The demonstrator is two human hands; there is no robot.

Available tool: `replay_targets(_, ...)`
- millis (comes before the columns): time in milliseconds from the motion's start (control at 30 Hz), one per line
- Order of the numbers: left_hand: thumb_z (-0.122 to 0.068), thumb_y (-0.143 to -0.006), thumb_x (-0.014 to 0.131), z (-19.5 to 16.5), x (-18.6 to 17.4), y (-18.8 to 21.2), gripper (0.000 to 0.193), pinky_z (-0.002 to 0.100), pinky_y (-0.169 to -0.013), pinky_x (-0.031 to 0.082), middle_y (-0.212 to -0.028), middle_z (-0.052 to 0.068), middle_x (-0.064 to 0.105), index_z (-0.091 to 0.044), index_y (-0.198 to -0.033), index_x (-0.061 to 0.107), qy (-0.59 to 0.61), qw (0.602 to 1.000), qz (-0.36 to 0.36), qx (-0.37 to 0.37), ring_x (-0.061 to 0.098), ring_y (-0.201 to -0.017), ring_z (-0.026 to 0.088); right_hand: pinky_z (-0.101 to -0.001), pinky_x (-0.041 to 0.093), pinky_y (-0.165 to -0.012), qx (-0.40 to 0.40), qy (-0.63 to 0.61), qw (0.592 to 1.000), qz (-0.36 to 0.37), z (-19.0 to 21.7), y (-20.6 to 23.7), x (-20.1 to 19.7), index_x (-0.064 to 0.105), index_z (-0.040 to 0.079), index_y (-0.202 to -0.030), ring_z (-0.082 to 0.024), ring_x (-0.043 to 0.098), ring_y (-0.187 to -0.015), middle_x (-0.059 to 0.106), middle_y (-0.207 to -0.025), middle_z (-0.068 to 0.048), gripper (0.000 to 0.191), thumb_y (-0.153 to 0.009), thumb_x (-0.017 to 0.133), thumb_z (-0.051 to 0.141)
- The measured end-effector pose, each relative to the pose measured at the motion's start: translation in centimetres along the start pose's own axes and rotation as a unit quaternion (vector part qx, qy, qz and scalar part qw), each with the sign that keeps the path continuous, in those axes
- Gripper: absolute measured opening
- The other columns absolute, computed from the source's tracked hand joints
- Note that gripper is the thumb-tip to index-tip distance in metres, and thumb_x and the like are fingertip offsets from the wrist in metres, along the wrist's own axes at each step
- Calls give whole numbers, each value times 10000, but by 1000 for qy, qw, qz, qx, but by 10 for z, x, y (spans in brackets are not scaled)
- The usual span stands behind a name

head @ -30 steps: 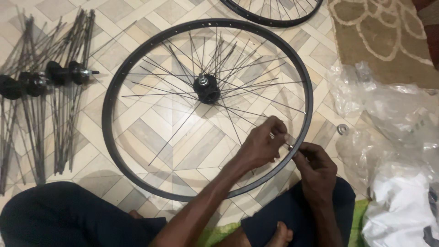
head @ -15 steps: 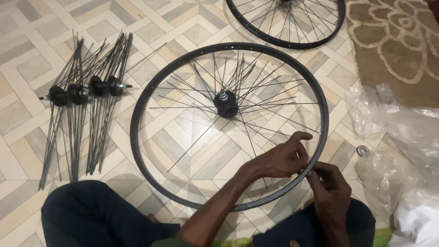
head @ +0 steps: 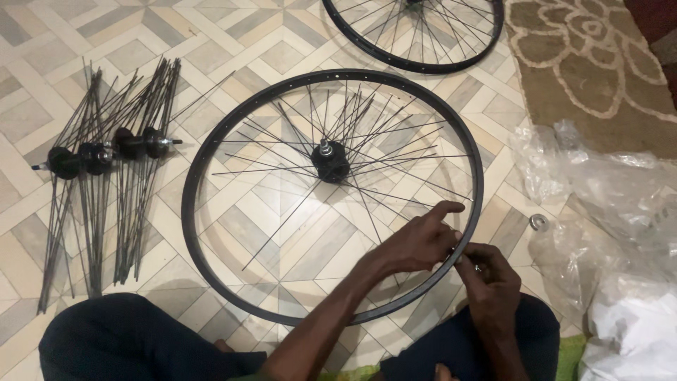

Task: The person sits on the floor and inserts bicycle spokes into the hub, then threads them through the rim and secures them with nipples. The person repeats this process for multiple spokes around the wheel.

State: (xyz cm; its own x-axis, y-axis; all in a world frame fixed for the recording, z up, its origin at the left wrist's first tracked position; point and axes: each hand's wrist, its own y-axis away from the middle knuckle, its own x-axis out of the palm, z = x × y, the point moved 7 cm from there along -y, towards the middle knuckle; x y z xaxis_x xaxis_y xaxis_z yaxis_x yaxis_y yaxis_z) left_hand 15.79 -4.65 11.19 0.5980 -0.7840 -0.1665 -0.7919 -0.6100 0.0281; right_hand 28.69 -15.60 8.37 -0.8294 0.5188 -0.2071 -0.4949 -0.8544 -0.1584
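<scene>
I am sitting on the tiled floor (head: 162, 42) with a black wheel rim (head: 211, 141) lying flat in front of my legs. I think I am in the middle of lacing it: joining the thin spokes (head: 395, 159) to the rim, one at a time. Many spokes are fanning out loose from the hub (head: 330, 161) in the middle of the rim, so I judge there is a lot left to do.

My left hand (head: 419, 243) is reaching just inside the rim, at the part nearest me and on the right side. Its fingers are bent close together, as if pinching a spoke end, with one finger sticking out straight. My right hand (head: 490, 282) is just outside the rim at the same spot, touching it. Its fingertips are pinched tight on something tiny; I cannot tell what it is, maybe a spoke nut.

The next move, I think, calls for lining up the spoke end with a hole in the rim and turning the small part on gently.

Left of the rim, more hubs with spokes (head: 106, 155) are lying in a row. Beyond the rim, a second wheel (head: 416, 35) is lying. Right of the rim, clear plastic bags (head: 606, 190) are lying, with a small metal ring (head: 539, 222) beside them.
</scene>
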Motion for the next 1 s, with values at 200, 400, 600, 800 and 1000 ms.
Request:
replay_targets(200,-186,-997,488,-11,1,-1,579,445,-759,538,-801,150,709,-8,-1528,339,-27,999,13,33,721,-804,294,-212,443,-630,32,14,999,-16,-1,0,0,709,-24,-1098,-55,596,-760,710,-903,-60,184,-915,717,-16)
replay_targets(400,-177,-952,502,-9,1,1,646,408,-672,574,-872,89,648,-40,-1535,259,55,998,38,-6,707,-765,270,-200,462,-652,19,12,1000,-7,-1,-1,0,703,-27,-1092,-60,608,-758,726,-935,-56,174,-918,705,-20)
replay_targets(600,-209,-997,502,-12,-3,3,534,431,-656,532,-776,174,683,-22,-1486,396,-45,998,-15,-31,678,-715,329,-199,511,-695,10,-5,1000,-8,5,-2,4,692,-22,-1084,-55,657,-811,734,-938,-43,177,-908,689,-7)
replay_targets(800,-250,-972,637,5,-15,43,609,486,-689,553,-1256,312,620,40,-1452,398,-246,943,-223,30,700,-832,422,-262,445,-614,59,30,998,-15,3,-7,0,709,-35,-1049,-107,554,-689,678,-829,-74,131,-927,684,4)
replay_targets(1000,-249,-1014,660,64,-10,75,643,470,-681,579,-1018,311,655,84,-1438,308,11,960,-181,-212,688,-796,422,-254,464,-646,62,-40,997,3,-6,-9,2,686,-42,-1066,-111,572,-719,698,-879,-57,162,-911,672,4)
